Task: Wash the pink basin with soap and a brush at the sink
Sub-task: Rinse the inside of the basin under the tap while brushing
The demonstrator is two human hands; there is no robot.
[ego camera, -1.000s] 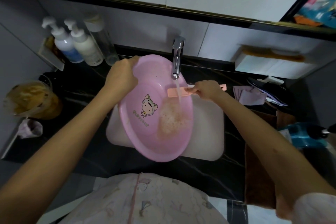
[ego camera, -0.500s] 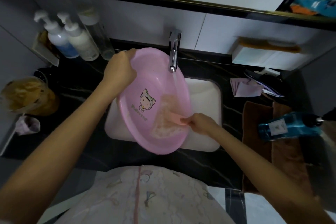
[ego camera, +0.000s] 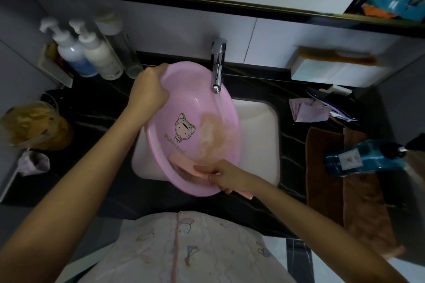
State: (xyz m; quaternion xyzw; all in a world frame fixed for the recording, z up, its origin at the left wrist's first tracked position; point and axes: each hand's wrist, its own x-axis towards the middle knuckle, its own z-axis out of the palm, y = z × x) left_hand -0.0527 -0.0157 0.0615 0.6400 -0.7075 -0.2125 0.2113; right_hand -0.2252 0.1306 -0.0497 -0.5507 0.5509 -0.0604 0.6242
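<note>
the scrubbing stage is looking well under way. the left hand (ego camera: 149,89) is gripping the far-left rim of the pink basin (ego camera: 197,103), fingers curled over the edge. it is holding the basin tilted over the white sink (ego camera: 257,135), with the low edge toward the person and the inside facing up. the right hand (ego camera: 225,176) is wrapping round the handle of a pink brush (ego camera: 181,164) and is pressing the brush head against the inner wall near the basin's low rim, just below the cartoon print (ego camera: 184,130). the chrome tap (ego camera: 217,69) is running, and its stream is falling onto the right side of the inside, where a pale frothy patch (ego camera: 211,135) is spreading down toward the brush.

judging from this, wetting is done and soap is probably already on, since the patch is looking like suds, though it could be only churned water. the froth is covering just the right part of the inside. the area round the print and the upper wall under the left hand are looking bare, so they are likely waiting for the brush. the outside and underside are hidden, so nothing is showing whether they are washed. a full rinse is also remaining. two pump bottles (ego camera: 85,55) are standing at the back left of the black counter (ego camera: 96,108), well apart from the basin.
</note>
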